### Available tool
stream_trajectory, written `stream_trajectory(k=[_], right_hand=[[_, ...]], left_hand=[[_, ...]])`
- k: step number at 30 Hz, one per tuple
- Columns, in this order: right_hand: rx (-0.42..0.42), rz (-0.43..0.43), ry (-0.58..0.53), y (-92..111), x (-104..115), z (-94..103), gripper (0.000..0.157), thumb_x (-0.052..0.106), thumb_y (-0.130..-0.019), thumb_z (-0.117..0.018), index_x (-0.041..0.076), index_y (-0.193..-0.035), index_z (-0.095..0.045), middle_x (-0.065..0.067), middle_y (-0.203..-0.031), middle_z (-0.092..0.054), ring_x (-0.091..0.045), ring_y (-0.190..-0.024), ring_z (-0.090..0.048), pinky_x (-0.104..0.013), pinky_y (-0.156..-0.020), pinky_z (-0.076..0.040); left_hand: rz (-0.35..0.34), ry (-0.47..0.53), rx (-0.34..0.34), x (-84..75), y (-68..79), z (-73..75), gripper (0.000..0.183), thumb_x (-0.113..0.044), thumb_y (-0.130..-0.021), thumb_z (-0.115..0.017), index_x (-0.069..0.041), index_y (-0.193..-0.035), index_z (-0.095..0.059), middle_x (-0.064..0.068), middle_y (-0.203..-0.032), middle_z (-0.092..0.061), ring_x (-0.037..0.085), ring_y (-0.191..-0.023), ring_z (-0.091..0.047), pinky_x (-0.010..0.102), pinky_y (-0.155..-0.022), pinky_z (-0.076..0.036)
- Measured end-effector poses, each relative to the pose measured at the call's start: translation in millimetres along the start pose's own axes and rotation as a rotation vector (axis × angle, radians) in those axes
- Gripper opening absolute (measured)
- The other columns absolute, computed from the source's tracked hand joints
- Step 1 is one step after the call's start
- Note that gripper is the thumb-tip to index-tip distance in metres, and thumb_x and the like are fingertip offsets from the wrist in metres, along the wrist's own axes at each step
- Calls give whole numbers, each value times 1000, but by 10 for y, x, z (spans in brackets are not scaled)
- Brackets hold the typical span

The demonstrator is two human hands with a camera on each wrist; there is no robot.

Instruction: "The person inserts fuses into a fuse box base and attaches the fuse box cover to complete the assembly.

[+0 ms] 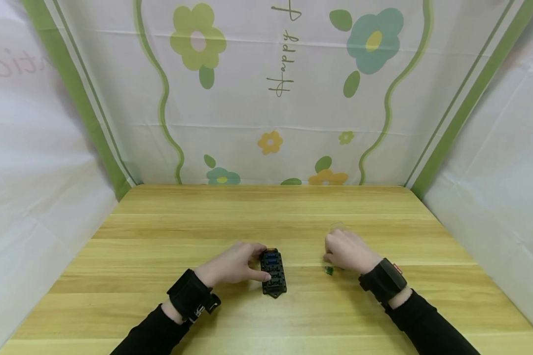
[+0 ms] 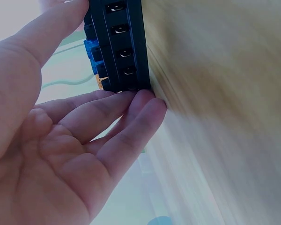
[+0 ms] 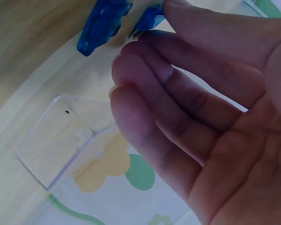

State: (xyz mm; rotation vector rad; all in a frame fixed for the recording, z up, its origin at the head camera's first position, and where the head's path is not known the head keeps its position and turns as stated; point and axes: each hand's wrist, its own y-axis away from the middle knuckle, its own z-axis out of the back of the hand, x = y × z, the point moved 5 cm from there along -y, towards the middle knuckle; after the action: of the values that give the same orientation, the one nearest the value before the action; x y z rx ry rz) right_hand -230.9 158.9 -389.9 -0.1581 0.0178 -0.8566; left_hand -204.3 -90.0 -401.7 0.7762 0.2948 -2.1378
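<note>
A black fuse block lies lengthwise on the table, with blue fuses in its far part and an orange one at the far end. My left hand holds this block, the thumb on its near part and the fingers at its far end. Metal terminals show along its side in the left wrist view. My right hand, to the right, pinches a small blue blade fuse between thumb and forefinger. Beside that lies another blue translucent piece. A small piece looking green shows near this hand in the head view.
Just beyond the right hand, a clear plastic box sits on the wooden table. A white cloth with printed flowers hangs at the back, and white cloths enclose both sides.
</note>
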Motion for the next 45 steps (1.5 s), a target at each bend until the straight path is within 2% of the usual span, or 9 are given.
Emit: stream_trajectory(k=[9,19,30,34,45], right_hand=[[-22,52,14,2,52,36,46,4,-79,-69,22,-47,-43,9,-52,-35,-3,-46,-29,-18,-45,-24],[-37,68,59,-2,41,10,46,-3,-78,-56,22,-51,-30,7,-58,-22,-5,-50,-17,-19,-46,-17],[-71,94,64,-14,33,12,47,-4,-79,-53,22,-53,-25,7,-60,-14,-6,-52,-14,-19,-46,-16],[-79,95,70,-14,27,5,46,-3,-79,-53,23,-54,-25,7,-60,-14,-6,-52,-14,-19,-47,-16],[-83,72,89,-23,40,13,41,0,-81,-54,21,-52,-35,7,-56,-26,-6,-50,-23,-19,-45,-22]], left_hand=[[-3,-2,-2,-5,7,5,82,-50,-81,-70,3,-138,-44,15,-134,-50,25,-119,-52,33,-97,-38],[3,-19,-2,3,-3,3,83,-52,-81,-69,3,-138,-45,15,-134,-50,25,-118,-52,33,-96,-39],[-4,-12,-2,7,-11,8,83,-51,-81,-70,4,-138,-44,15,-134,-50,25,-119,-52,32,-97,-39],[-12,-7,-4,10,-14,11,83,-51,-81,-70,4,-138,-44,16,-134,-50,25,-118,-52,32,-97,-39],[-16,-9,0,8,1,9,82,-52,-81,-69,4,-137,-45,15,-134,-50,25,-118,-52,31,-96,-39]])
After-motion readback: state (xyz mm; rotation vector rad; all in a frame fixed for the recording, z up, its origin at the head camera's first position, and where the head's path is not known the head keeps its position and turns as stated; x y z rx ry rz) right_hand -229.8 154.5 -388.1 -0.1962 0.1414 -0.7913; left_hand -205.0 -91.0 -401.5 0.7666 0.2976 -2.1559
